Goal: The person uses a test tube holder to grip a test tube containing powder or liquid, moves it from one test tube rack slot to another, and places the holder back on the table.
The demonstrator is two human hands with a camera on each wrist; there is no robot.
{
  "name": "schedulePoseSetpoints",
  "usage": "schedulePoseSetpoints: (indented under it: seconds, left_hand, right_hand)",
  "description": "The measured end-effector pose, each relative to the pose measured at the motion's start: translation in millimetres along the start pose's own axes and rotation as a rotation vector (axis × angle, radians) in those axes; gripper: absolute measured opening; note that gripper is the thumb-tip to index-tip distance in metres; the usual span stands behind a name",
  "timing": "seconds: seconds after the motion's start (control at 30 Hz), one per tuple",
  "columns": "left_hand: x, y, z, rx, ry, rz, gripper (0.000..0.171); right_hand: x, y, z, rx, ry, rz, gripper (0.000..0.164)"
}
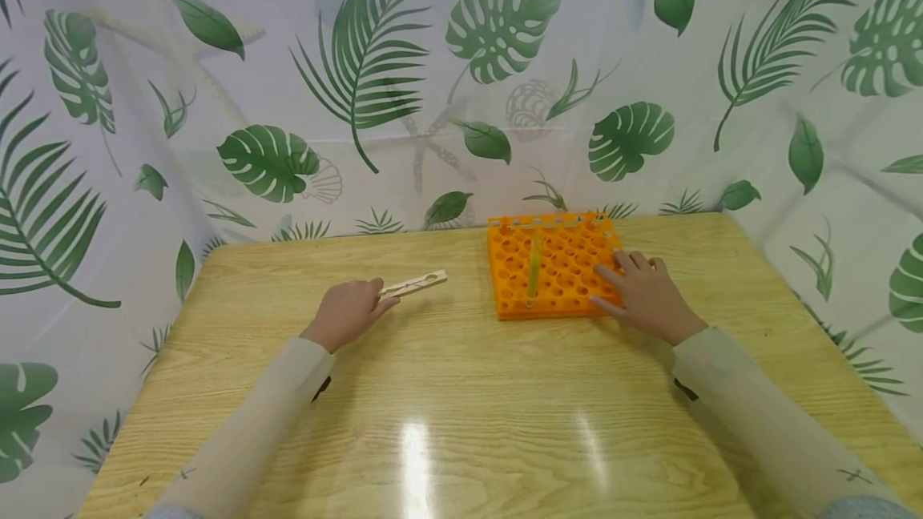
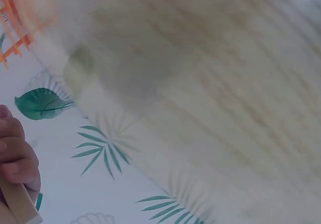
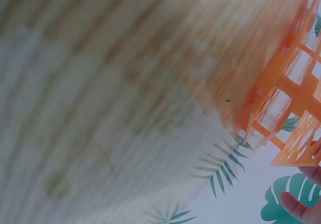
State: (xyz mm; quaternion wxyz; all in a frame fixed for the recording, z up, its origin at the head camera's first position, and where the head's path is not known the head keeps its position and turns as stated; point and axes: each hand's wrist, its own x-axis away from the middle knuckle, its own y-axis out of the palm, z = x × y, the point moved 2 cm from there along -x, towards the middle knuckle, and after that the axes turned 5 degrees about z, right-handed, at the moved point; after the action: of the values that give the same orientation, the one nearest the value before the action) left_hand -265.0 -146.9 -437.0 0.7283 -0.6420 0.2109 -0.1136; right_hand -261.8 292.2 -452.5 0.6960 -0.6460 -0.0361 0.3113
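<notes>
My left hand grips a wooden test tube clamp, its jaws pointing right toward the rack. In the left wrist view, curled fingers wrap the clamp's wooden handle. An orange test tube rack, full of round holes, stands at the back of the table. One test tube with yellowish contents shows at the rack's left part. My right hand is at the rack's right edge, fingers spread, thumb by the front corner. In the right wrist view, fingertips show just below the rack's lattice side.
The wood-grain table carries the rack near its far edge. Behind it hangs a white cloth with green leaf prints, which also runs along both sides.
</notes>
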Motion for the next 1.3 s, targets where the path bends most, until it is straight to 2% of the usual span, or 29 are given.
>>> schedulePoseSetpoints:
  seconds: [0.3, 0.63, 0.93, 1.3]
  left_hand:
    - [-7.4, -26.0, 4.6, -0.032, 0.0, 0.053, 0.036]
    - [-14.4, -51.1, 10.2, -0.034, 0.047, 0.108, 0.033]
    - [-21.0, -70.6, 17.6, 0.036, 0.032, 0.079, 0.033]
    - [-34.2, -100.0, 33.6, 0.016, 0.058, 0.078, 0.04]
  right_hand:
    - [0.7, 3.7, 2.8, 0.016, -0.027, 0.034, 0.053]
    - [1.0, 4.1, 4.9, 0.013, -0.051, 0.077, 0.053]
    - [-0.3, 4.5, 2.3, 0.006, -0.032, 0.035, 0.053]
    - [0.6, 4.4, 3.1, 0.009, -0.029, 0.028, 0.052]
